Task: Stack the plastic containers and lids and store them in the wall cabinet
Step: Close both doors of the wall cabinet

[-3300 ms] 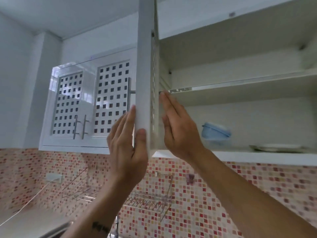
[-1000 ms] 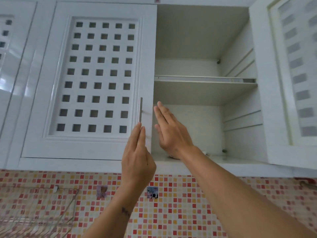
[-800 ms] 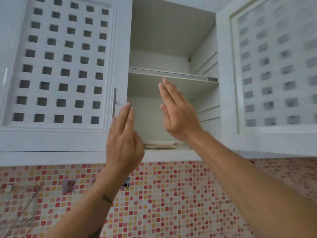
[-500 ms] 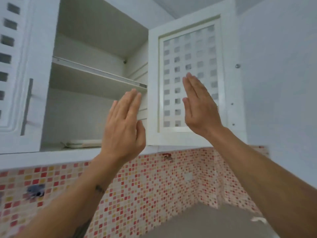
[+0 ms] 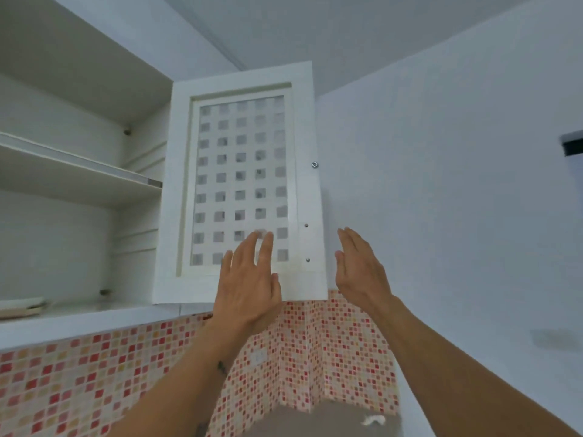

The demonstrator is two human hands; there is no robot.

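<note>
Wall cabinet [image 5: 79,184]: right door [image 5: 239,184] swung open; left hand [image 5: 247,285] and right hand [image 5: 359,272] flat, spread, empty beside its edge; flat lid-like stack [image 5: 20,307] on bottom shelf; containers unseen; closing apparently remains.

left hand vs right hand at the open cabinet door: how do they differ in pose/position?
The left hand overlaps the lattice panel of the open door, its back to the camera; the right hand is past the door's free edge, against the bare wall, seen more edge-on. The left hand's fingers reach the lowest lattice rows; the right hand's fingertips sit about level but clear of the door. Whether the left hand touches is unclear. Both are open, flat, fingers up, holding nothing.
</note>
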